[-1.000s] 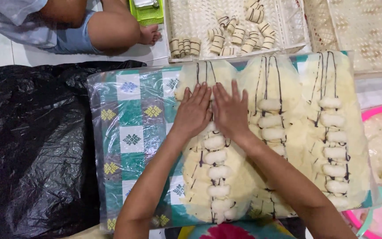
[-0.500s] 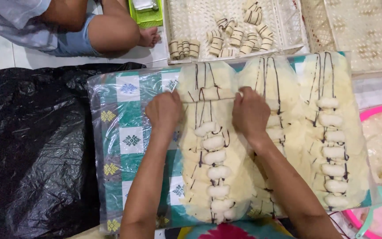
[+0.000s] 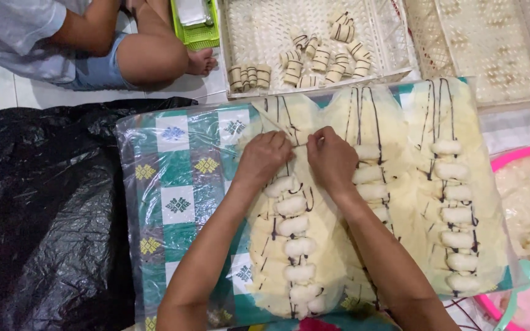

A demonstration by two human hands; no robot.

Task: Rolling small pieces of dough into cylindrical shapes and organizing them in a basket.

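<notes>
On the tiled floor, a plastic-wrapped green checked board [image 3: 173,184] is covered by pale, chocolate-streaked dough sheets [image 3: 314,245]. Near its far edge, the leftmost sheet's top is pinched by the left hand [image 3: 264,158] and right hand [image 3: 332,160], fingers closed.

Glossy clear plastic sheet [image 3: 154,202] stretched over a checked green-and-white cloth [image 3: 179,205] at centre left, shine catching on its wrinkles. On it, pale dough sheets [image 3: 320,245], soft and matt, streaked with dark, wet-looking lines. The white filling pieces [image 3: 294,224] along them look smooth and slightly damp. Far left, a black plastic bag [image 3: 38,208], crinkled and shiny. Upper centre, a white woven tray [image 3: 265,30], probably plastic. Lower right, a pink plastic basin [image 3: 516,156], smooth-rimmed.
</notes>
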